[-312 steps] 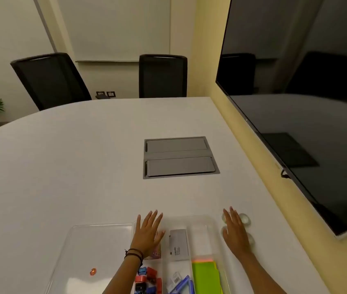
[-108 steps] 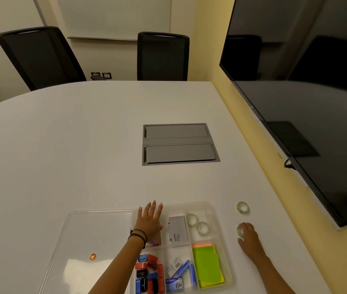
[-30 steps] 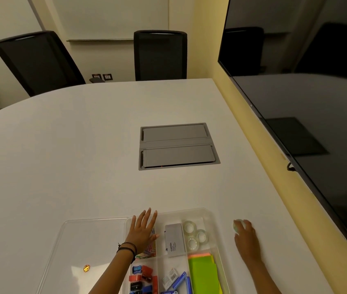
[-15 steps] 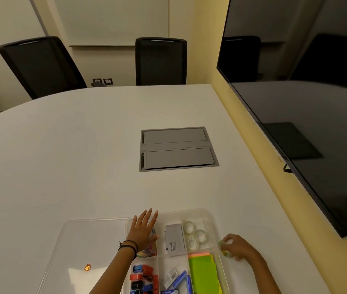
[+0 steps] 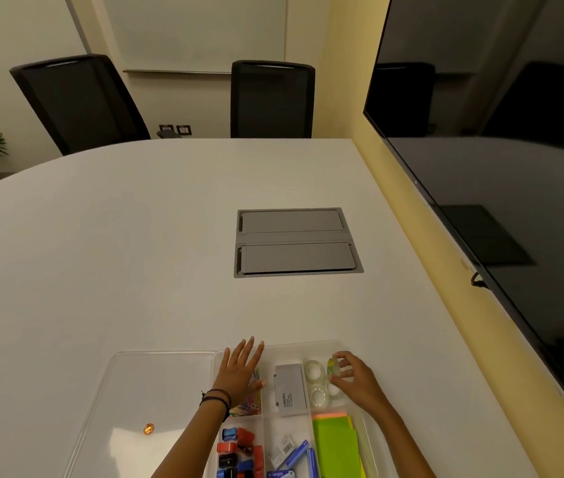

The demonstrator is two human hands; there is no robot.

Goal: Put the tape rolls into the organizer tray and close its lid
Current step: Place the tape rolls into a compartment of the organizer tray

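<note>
A clear organizer tray [image 5: 322,346] sits at the table's near edge, its transparent lid [image 5: 142,401] lying open flat to its left. My right hand [image 5: 354,379] holds a clear tape roll [image 5: 333,366] on edge over the tray's far right compartment. Two tape rolls lie in that compartment, one at the back [image 5: 313,369] and one nearer [image 5: 318,396]; a third shows partly under my fingers. My left hand [image 5: 241,372] rests flat, fingers spread, on the tray's far left compartment.
The tray also holds a grey box [image 5: 289,389], green and orange sticky notes [image 5: 336,443], coloured clips [image 5: 239,450] and staple boxes [image 5: 289,453]. A grey cable hatch [image 5: 296,241] is set in the table's middle. A large dark screen [image 5: 501,174] hangs on the right wall.
My right hand picked up the last tape roll from the table right of the tray and carried it left over the far right compartment. My left hand stayed put.
</note>
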